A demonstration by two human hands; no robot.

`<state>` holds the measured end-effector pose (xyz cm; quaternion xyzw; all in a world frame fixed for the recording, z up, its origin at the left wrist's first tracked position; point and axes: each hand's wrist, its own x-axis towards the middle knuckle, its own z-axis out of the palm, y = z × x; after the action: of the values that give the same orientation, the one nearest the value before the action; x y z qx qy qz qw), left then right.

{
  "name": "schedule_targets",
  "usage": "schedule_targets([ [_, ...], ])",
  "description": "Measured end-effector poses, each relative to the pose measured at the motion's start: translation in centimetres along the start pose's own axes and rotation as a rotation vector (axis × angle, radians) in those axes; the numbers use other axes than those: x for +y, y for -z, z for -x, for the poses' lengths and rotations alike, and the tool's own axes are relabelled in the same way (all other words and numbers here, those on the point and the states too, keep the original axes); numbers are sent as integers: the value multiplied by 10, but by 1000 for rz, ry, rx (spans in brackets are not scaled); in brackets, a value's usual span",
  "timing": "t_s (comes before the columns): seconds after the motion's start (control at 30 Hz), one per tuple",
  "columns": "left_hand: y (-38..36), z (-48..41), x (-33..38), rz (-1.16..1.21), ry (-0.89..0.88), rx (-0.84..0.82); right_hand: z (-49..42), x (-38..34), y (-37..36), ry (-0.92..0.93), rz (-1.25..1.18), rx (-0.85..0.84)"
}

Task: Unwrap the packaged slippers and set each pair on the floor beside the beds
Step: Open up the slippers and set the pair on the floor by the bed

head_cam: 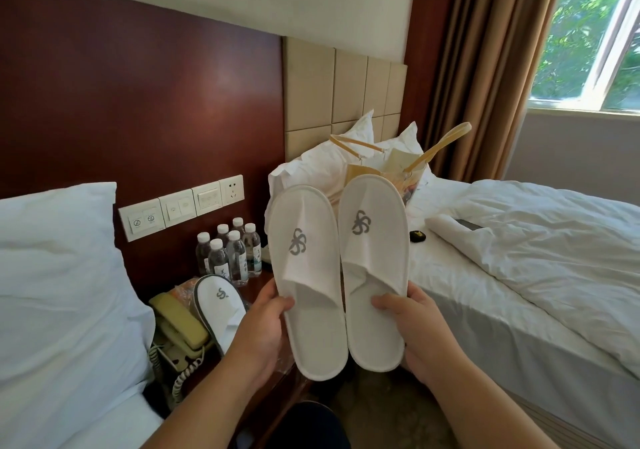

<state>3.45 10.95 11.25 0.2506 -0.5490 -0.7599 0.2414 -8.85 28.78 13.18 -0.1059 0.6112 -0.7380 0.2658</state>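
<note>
The left hand point(266, 324) grips the left slipper point(306, 268), the right hand point(412, 327) the right slipper point(375, 258); maybe wrapper point(284, 362) under left hand.

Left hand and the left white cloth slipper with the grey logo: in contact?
Touching. Head view: the left hand grips the left white cloth slipper, thumb pressed on its insole. The right hand holds the right white cloth slipper.

Water bottles point(228, 254) stand behind a beige telephone point(178, 327), below wall switches point(180, 206).
</note>
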Motion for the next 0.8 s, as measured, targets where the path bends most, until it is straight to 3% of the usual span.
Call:
schedule_targets([
  [0.6,-27,15,19,8,-113,-128,13,2,-4,30,-137,-85],
  [0.7,-45,15,19,-15,-13,-177,14,1,-15,46,-134,-114],
  [0.8,-65,15,7,-73,27,-85,19,-2,-31,72,-141,-137],
])
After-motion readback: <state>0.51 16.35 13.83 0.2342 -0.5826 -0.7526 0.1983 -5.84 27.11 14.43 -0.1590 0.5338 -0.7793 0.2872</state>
